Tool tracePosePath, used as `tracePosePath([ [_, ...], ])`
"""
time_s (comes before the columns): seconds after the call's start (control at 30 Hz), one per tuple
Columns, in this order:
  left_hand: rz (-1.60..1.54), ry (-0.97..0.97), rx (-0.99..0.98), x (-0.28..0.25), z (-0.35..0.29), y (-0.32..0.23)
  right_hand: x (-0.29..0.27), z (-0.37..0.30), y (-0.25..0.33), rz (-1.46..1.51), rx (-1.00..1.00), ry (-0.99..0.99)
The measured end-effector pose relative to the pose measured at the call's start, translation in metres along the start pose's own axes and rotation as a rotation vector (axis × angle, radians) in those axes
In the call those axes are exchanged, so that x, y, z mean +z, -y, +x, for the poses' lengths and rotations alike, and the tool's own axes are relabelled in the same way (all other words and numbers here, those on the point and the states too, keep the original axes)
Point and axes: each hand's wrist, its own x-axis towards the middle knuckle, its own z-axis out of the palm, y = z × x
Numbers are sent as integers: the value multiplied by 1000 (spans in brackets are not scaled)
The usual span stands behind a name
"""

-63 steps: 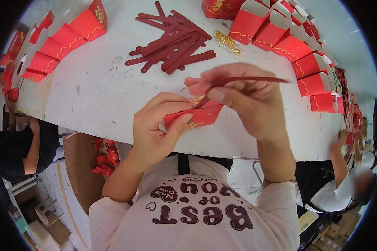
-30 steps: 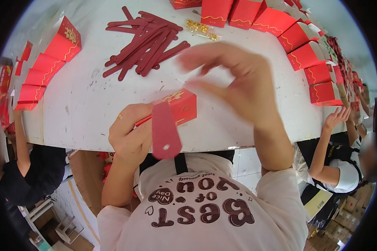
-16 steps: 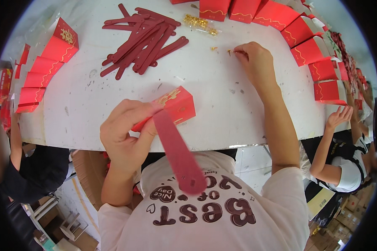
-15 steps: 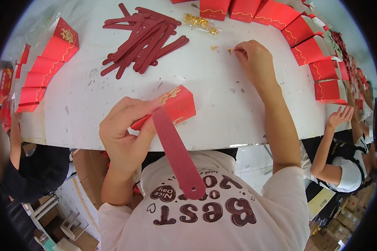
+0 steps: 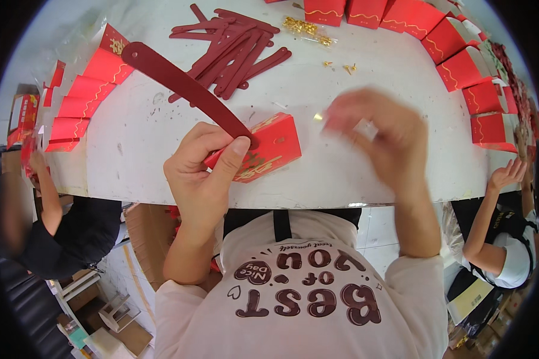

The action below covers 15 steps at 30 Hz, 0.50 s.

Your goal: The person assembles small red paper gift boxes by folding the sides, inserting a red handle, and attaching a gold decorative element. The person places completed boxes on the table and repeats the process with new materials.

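My left hand (image 5: 200,164) is closed around a red box (image 5: 278,143) with gold print, tilted above the table's near edge. Its thumb presses one end of a dark red strap (image 5: 188,90) against the box. The strap's free end, with a small hole, points away to the upper left. Right of the box, my right hand (image 5: 380,131) is smeared by motion, its fingers drawn together. At its fingertips shows a small blurred gold piece, seemingly a paper fastener (image 5: 318,117). Farther off, several loose gold fasteners (image 5: 348,69) lie on the table.
A heap of dark red straps (image 5: 233,51) lies at the far middle, beside a clear bag of gold fasteners (image 5: 308,30). Red boxes line the left (image 5: 87,96) and right (image 5: 455,69) sides of the white table (image 5: 132,161). Other people (image 5: 506,239) sit at both sides.
The strap has swung from hanging toward me to pointing away to the upper left. My right hand has come back from the loose fasteners toward the box, a small gold piece at its fingertips.
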Motion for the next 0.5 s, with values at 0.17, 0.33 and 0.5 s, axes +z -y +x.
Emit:
tracePosePath([
  [0.17,14,18,22,1,2,-2,56,-20,14,266,-4,-50],
  [0.33,17,19,28,2,1,-3,81,-18,7,156,-110,-237],
  [0.5,53,48,59,1,0,-2,85,-16,7,-5,-226,-305],
])
